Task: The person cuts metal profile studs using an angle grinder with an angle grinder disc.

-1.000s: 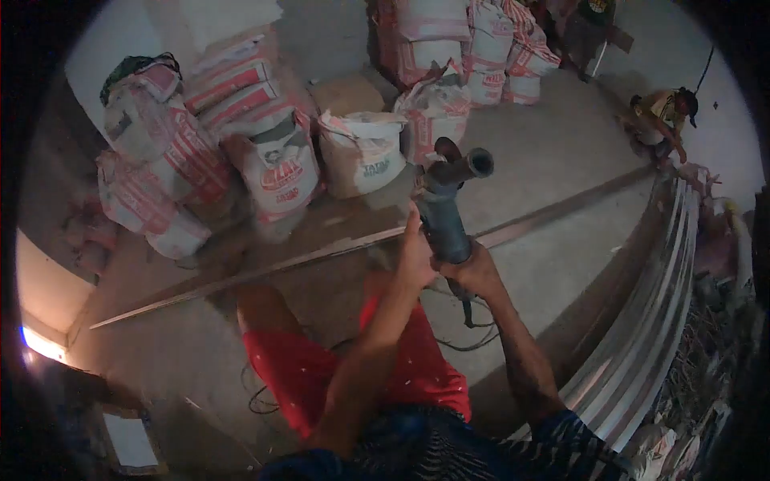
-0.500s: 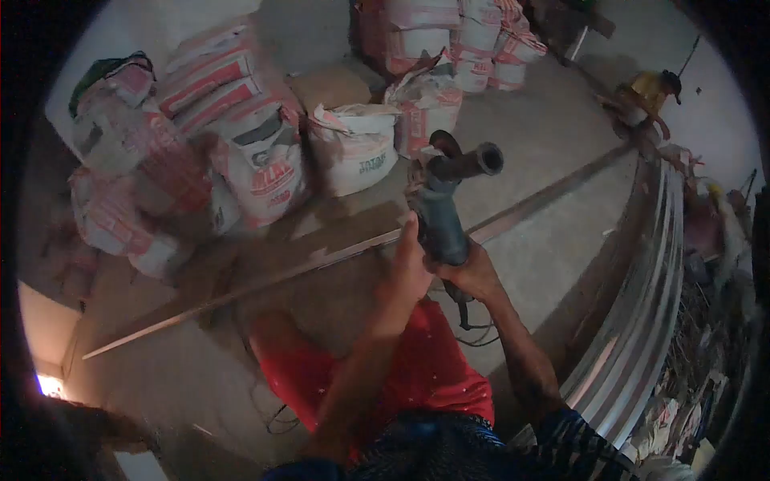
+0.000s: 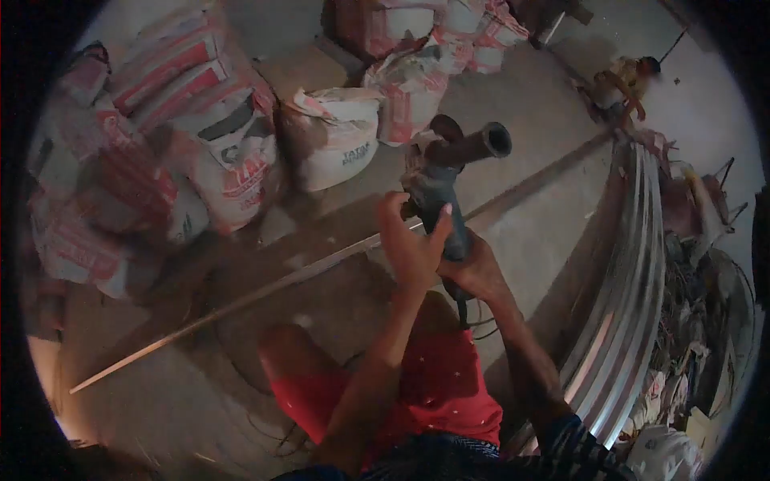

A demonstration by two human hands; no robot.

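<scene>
A dark corded power tool that looks like an angle grinder (image 3: 441,192) is held out in front of me, above the floor. Its head points away from me, and a thick round handle-like tube (image 3: 479,144) sticks out to the right. My right hand (image 3: 477,268) is wrapped round the rear of its body, with the cord hanging below. My left hand (image 3: 413,248) is at the tool's left side, thumb and fingers spread apart, the thumb overlapping the body in this view.
A long thin bar (image 3: 241,301) lies across the floor beyond my knees. Red-and-white sacks (image 3: 233,172) stand along the back and left. Long metal profiles (image 3: 622,297) lie at right beside a heap of debris (image 3: 690,321). Another person (image 3: 622,88) crouches at the far right.
My left hand has loosened from the tool's body, with its fingers and thumb now spread. My right hand keeps its hold. The view has shifted slightly, and the far person's posture has changed.
</scene>
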